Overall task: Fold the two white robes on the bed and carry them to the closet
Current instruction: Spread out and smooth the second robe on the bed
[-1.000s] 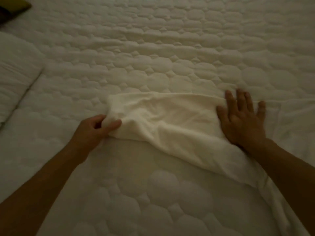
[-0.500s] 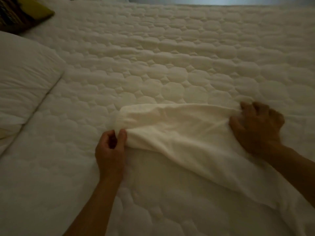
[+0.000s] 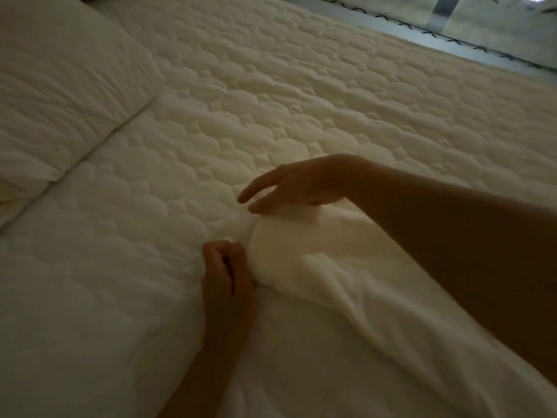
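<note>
A white robe [image 3: 325, 267] lies bunched on the quilted bed [image 3: 271, 116], running from the middle of the view down to the lower right. My left hand [image 3: 226, 267] pinches the robe's near-left edge with curled fingers. My right hand [image 3: 289, 185] reaches across above the robe's far fold, fingers stretched out toward the left and just over the cloth. I cannot tell whether it touches the fabric. Only one robe is plain to see.
A large white pillow [image 3: 60, 86] lies at the upper left. The bed's far edge and a grey strip [image 3: 422, 34] run across the upper right. Bare quilt spreads left of the robe and beyond it.
My right hand left the robe's right end, lifted and swung left over the fold with its fingers straight. My left hand kept its pinch on the edge. The view tilted and shifted right.
</note>
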Demonstrator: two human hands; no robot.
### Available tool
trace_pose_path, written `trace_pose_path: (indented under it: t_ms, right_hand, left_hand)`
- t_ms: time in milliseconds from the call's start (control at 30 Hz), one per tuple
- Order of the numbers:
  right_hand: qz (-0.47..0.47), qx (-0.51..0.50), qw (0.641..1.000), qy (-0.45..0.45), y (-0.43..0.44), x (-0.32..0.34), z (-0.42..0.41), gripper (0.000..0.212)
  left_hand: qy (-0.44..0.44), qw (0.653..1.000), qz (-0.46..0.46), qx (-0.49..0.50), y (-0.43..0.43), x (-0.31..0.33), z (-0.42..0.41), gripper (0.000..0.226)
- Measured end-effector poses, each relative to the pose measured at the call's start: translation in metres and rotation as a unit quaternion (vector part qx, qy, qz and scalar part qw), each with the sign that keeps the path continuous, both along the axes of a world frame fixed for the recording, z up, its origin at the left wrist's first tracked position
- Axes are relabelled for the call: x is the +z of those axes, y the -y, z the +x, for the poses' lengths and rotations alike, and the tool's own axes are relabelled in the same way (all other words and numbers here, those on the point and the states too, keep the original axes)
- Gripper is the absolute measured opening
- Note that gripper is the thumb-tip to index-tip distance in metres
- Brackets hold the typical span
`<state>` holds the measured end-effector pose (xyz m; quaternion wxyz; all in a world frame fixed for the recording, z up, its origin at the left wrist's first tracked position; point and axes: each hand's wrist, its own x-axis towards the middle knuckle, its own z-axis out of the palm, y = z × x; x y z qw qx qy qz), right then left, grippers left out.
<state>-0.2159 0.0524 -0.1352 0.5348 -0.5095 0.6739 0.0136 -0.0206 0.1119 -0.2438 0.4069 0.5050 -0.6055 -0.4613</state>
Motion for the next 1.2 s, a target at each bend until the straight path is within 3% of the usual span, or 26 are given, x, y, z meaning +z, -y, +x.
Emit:
trace_pose_path:
  t_ms: [67, 200, 333, 467, 567, 667, 767, 867, 1100, 1200]
  right_hand:
    - [0.006, 0.057, 0.998, 0.017, 0.001, 0.010, 0.003, 0.025]
    - [0.009, 0.240, 0.962, -0.131, 0.003, 0.043, 0.009, 0.018]
    - [-0.012, 0.263, 0.943, -0.205, 0.002, 0.075, 0.011, 0.025]
    - [0.011, 0.368, 0.856, -0.362, -0.010, 0.073, 0.017, 0.027]
    - [-0.074, 0.404, 0.798, -0.441, -0.019, 0.074, 0.014, 0.024]
    - [-0.192, 0.355, 0.792, -0.458, -0.019, 0.095, 0.012, 0.025]
    - [-0.213, 0.342, 0.791, -0.461, -0.017, 0.120, 0.015, 0.025]
    - [-0.222, 0.326, 0.789, -0.472, -0.014, 0.126, 0.016, 0.025]
    - [-0.216, 0.267, 0.827, -0.445, -0.018, 0.060, 0.024, 0.028]
    - [-0.222, 0.203, 0.854, -0.425, -0.024, 0.018, 0.029, 0.032]
  left_hand:
    - [-0.005, 0.999, -0.005, -0.043, -0.002, 0.002, 0.001, 0.022]
    - [-0.011, 0.995, -0.009, -0.094, -0.004, 0.006, 0.002, 0.035]
    - [-0.007, 0.995, -0.018, -0.095, -0.002, 0.010, 0.004, 0.028]
    - [0.012, 0.994, -0.025, -0.106, -0.002, 0.014, 0.007, 0.025]
    - [0.036, 0.989, -0.055, -0.129, -0.005, 0.016, 0.010, 0.024]
    - [0.062, 0.977, -0.120, -0.167, -0.011, 0.025, 0.015, 0.027]
    - [0.099, 0.956, -0.170, -0.216, -0.007, 0.050, 0.022, 0.025]
    - [0.109, 0.955, -0.140, -0.238, 0.001, 0.075, 0.026, 0.022]
    - [0.153, 0.977, -0.065, -0.133, 0.007, 0.035, 0.051, 0.025]
    - [0.134, 0.974, -0.120, -0.136, 0.004, 0.010, 0.057, 0.021]
